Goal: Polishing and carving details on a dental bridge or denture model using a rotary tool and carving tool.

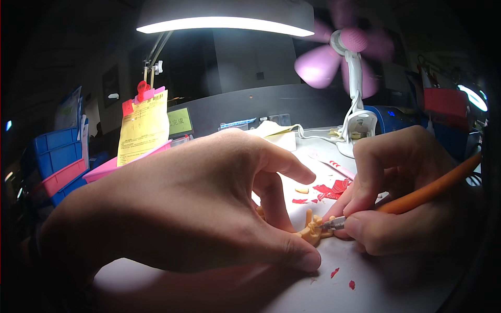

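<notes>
My left hand (209, 203) reaches in from the left, its thumb and fingers closed around a small tan branching piece (311, 229), which looks like wax or resin. Part of the piece is hidden behind the fingers. My right hand (404, 203) grips a pen-shaped tool (425, 192) with an orange shaft and a ridged metal nose. The thin tip of that tool meets the middle of the tan piece, and the right fingertips rest close beside it. Red scraps (331, 190) lie on the white worktop (334, 297) just beyond the hands, with a small tan bit (301, 190) near them.
A lit lamp (224, 24) hangs over the bench. At the back right a pink fan (354, 41) spins on a white stand. Blue bins (57, 148) and a pink tray (125, 161) with a clipped yellow paper (143, 128) stand left. A low grey partition (250, 107) closes the back.
</notes>
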Tool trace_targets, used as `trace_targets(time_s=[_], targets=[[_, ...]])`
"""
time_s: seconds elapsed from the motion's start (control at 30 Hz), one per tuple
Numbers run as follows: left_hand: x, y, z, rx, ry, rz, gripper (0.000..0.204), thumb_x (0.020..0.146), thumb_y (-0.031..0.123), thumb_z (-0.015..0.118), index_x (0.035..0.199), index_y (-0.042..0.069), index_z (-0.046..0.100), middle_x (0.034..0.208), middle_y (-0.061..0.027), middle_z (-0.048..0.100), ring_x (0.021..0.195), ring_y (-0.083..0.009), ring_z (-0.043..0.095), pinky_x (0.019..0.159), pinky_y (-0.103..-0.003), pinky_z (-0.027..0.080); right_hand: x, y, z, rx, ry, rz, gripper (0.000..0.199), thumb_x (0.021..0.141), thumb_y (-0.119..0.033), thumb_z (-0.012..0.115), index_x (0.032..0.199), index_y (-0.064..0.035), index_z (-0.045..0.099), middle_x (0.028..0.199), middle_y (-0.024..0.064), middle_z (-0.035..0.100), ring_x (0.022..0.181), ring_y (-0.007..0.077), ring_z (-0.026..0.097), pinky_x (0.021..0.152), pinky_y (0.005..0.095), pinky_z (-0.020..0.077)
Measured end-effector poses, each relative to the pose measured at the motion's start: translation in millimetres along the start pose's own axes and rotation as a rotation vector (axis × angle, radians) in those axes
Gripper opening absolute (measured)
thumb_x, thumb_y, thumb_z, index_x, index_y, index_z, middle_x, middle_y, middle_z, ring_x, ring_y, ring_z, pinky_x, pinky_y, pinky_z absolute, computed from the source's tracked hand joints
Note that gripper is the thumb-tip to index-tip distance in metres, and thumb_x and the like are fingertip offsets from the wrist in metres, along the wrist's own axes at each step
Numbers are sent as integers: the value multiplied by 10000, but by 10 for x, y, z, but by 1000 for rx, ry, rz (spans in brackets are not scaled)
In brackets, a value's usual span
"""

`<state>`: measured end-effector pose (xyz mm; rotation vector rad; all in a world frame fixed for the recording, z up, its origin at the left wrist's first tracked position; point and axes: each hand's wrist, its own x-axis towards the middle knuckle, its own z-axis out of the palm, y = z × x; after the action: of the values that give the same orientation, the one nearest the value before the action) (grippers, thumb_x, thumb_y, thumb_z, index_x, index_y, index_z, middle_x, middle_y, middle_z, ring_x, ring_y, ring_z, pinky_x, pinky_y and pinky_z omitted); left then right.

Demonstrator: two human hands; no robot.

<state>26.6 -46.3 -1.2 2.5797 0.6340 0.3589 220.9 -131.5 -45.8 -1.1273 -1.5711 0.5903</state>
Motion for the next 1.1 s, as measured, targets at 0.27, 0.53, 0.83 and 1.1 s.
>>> trace_targets(time_s=[0.27, 0.53, 0.83, 1.1], targets=[[-5, 23, -51, -24, -57, 4, 798, 783, 215, 940, 1423, -61, 552, 850, -90, 742, 819, -142, 706, 883, -322, 521, -35, 95, -51, 11, 21, 24, 280, 909, -222, 701, 1044, -6, 584, 921, 158, 712, 850, 223, 735, 757, 364, 630], [-15, -159, -89, -17, -45, -87, 795, 790, 234, 936, 1426, -52, 554, 853, -92, 746, 819, -143, 707, 853, -324, 532, 61, 75, -110, 20, 45, 41, 306, 917, -253, 696, 1053, -4, 581, 917, 157, 709, 854, 228, 737, 758, 373, 634], [2, -158, -144, -83, -107, -15, 809, 785, 252, 939, 1429, -51, 553, 865, -95, 754, 826, -146, 717, 859, -324, 531, 62, -59, 0, 31, 70, 61, 336, 926, -288, 691, 1063, -2, 578, 911, 156, 707, 859, 235, 739, 758, 383, 639], [7, 29, -35, 46, -50, -19, 791, 796, 238, 931, 1422, -62, 553, 853, -90, 749, 827, -143, 716, 881, -321, 520, 53, -23, 13, 42, 90, 88, 364, 934, -319, 686, 1072, -1, 575, 907, 156, 704, 863, 241, 740, 759, 391, 643]])
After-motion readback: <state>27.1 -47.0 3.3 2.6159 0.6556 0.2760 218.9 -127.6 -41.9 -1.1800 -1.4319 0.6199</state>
